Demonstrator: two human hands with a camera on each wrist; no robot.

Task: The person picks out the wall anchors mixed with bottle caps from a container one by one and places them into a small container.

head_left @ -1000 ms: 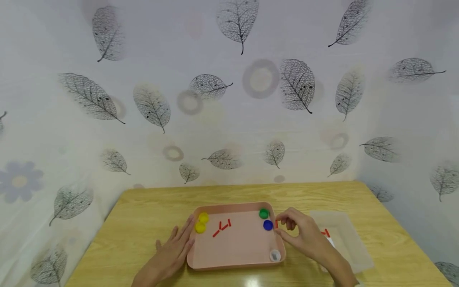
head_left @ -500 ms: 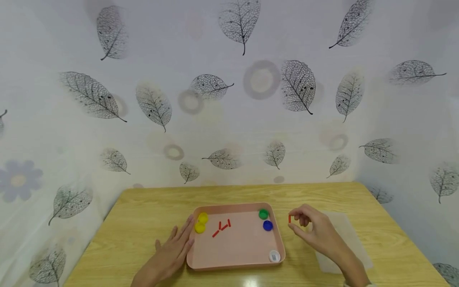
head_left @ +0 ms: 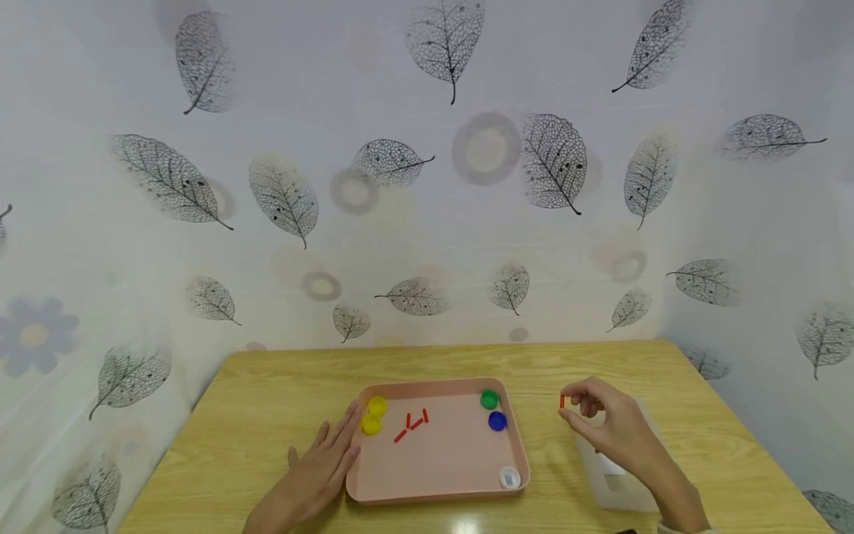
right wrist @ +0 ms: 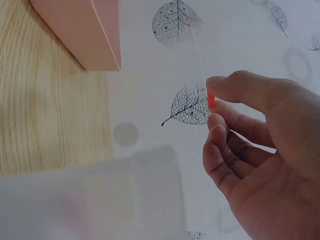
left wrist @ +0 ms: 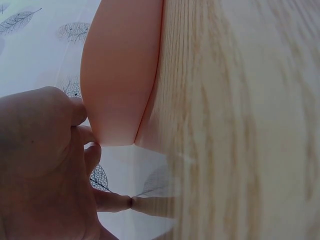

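One red stick (head_left: 563,401) is hanging pinched by right hand (head_left: 617,426), between tray (head_left: 447,467) and pale container (head_left: 612,499); left hand (head_left: 316,471), fingers straight, is touching tray; fingertip-only hold is possibly risking a drop.

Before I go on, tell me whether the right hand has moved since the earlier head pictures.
Yes: in the head view, the right hand has moved rightward, away from the pink tray.

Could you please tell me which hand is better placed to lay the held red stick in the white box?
The right hand, I think: it pinches the red stick near the white box. The left hand touches the left side of the tray, so it would likely have to reach across.
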